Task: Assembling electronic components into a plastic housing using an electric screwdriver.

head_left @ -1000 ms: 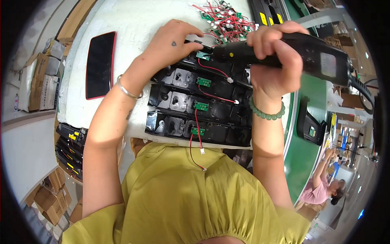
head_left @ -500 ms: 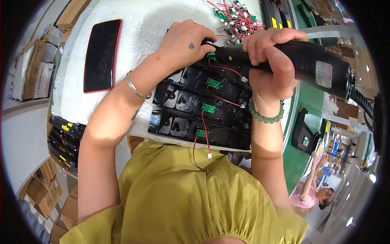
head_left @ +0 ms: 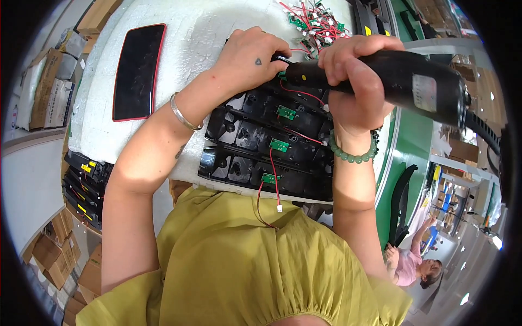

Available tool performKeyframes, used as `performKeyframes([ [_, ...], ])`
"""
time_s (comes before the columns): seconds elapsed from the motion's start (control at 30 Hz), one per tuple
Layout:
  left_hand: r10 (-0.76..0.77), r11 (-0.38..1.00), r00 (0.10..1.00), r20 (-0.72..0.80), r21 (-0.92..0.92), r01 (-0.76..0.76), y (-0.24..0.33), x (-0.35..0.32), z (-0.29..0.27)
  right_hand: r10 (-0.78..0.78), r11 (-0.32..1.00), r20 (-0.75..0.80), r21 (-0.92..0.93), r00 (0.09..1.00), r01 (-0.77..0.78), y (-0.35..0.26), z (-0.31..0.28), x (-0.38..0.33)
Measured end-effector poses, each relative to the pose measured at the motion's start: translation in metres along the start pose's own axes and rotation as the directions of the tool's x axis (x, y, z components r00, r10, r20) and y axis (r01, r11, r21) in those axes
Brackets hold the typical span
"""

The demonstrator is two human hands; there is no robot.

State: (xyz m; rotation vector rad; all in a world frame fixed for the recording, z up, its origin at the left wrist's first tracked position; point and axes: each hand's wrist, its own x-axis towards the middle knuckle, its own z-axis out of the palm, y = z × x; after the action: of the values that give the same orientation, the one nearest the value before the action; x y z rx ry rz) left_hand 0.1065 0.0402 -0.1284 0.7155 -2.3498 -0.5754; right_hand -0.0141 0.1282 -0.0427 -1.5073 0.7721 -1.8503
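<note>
My right hand (head_left: 356, 81) is wrapped round a black electric screwdriver (head_left: 399, 81), whose narrow end points left. At that end my left hand (head_left: 250, 60) is closed, thumb and fingers bent together over the farthest of several black plastic housings (head_left: 239, 141). Whatever the left fingertips hold is hidden, and so is the screwdriver's bit. The housings lie side by side across the white foam pad. Small green circuit boards (head_left: 279, 145) sit in them, with red wires (head_left: 274, 174) attached. One wire's white plug (head_left: 280, 208) hangs over the near edge, against the olive cloth.
A dark panel with a red rim (head_left: 138, 73) lies on the white foam (head_left: 185, 32) at left. Behind my hands is a heap of wired boards (head_left: 318, 27). Stacked black housings (head_left: 81, 187) stand lower left. At right, a person in pink (head_left: 408, 266) is beside a long black part (head_left: 400, 206).
My right hand and the screwdriver have shifted slightly left; my left hand stays nearly in place. At right, the long black part has moved toward the person, whose hand is now at its near end.
</note>
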Motion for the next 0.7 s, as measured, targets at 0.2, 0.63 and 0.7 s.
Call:
performKeyframes([
  [0.2,0.150,0.986,0.982,-0.117,-0.058,-0.157,-0.002,-0.009,-0.008,-0.073,0.993,-0.237,-0.107,0.969,0.049,-0.048,-0.004,-0.003],
  [0.63,-0.587,0.561,0.727,-0.356,0.468,0.682,-0.025,-0.105,-0.119,0.389,0.820,-0.779,0.049,0.492,-0.571,-0.167,-0.194,-0.157],
  [0.7,-0.625,0.536,0.719,-0.305,0.502,0.679,-0.023,-0.097,-0.112,0.373,0.783,-0.840,0.058,0.394,-0.619,-0.159,-0.206,-0.168],
])
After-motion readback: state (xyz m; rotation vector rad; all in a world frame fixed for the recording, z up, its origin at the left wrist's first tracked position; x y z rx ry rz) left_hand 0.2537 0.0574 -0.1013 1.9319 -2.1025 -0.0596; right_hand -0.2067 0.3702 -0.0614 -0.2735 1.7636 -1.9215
